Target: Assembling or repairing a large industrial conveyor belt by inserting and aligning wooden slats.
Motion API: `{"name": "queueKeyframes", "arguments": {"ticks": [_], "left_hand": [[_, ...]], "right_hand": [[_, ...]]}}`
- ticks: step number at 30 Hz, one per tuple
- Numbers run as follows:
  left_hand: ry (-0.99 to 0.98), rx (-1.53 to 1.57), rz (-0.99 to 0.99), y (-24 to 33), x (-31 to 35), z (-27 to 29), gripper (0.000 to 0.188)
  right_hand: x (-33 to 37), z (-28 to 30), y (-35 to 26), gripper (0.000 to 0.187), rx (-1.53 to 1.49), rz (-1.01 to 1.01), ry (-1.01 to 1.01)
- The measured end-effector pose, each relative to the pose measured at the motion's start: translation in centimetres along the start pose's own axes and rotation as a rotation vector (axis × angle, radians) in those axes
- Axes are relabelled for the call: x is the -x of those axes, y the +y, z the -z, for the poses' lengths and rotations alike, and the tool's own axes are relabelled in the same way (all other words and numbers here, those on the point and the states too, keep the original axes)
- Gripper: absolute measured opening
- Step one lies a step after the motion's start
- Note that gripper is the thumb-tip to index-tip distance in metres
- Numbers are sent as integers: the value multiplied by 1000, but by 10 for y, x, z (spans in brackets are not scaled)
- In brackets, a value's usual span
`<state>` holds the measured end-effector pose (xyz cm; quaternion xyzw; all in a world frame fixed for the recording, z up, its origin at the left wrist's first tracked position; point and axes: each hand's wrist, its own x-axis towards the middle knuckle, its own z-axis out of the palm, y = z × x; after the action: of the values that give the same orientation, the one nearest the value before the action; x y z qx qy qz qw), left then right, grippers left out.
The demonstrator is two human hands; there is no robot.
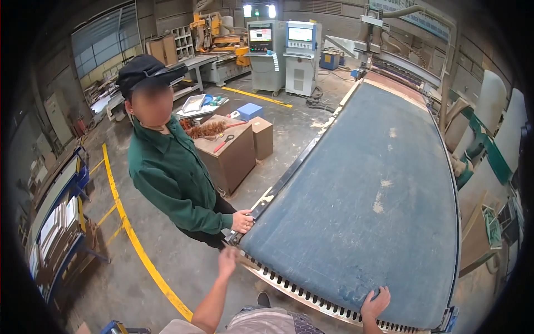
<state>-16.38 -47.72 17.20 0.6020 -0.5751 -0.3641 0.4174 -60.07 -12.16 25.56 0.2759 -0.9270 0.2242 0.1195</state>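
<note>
One hand of mine, the right hand (376, 303), is resting on the near end of a long blue-grey belt (345, 183), right of middle, fingers loosely spread. The belt is lying straight ahead, running away from me toward a machine frame (397, 72). My left hand (228, 261) is hovering around the belt's near left corner; it's blurring, so I cannot tell whether the fingers are spread or pinching, or touching anything. A slotted metal strip (303, 299) is running along the near end. A co-worker (167, 167) in green is standing left of the belt, keeping a hand (242, 221) on its side edge. Just beyond, a brown box (228, 167) is holding up a feather duster (204, 129) and a red-handled tool (224, 143).
</note>
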Motion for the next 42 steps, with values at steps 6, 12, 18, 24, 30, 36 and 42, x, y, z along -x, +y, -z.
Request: {"name": "queueKeyframes", "arguments": {"ticks": [6, 12, 18, 24, 30, 36, 42], "left_hand": [[81, 45, 86, 4, -13, -13, 26], [384, 233, 99, -3, -36, 14, 27], [294, 277, 37, 22, -30, -18, 27], [558, 293, -55, 32, -52, 3, 29], [718, 284, -117, 39, -72, 38, 34], [595, 324, -171, 73, -83, 39, 31], [266, 422, -190, 112, -68, 6, 26]], "right_hand": [[1, -22, 43, 42, 60, 13, 37], [-2, -23, 37, 44, 33, -6, -1], [-2, -18, 41, 43, 41, 44, 24], [0, -19, 37, 42, 43, 22, 25], [1, -21, 42, 45, 47, 9, -17], [0, -20, 35, 46, 59, 9, -30], [-1, -20, 33, 46, 60, -10, -43]]}}
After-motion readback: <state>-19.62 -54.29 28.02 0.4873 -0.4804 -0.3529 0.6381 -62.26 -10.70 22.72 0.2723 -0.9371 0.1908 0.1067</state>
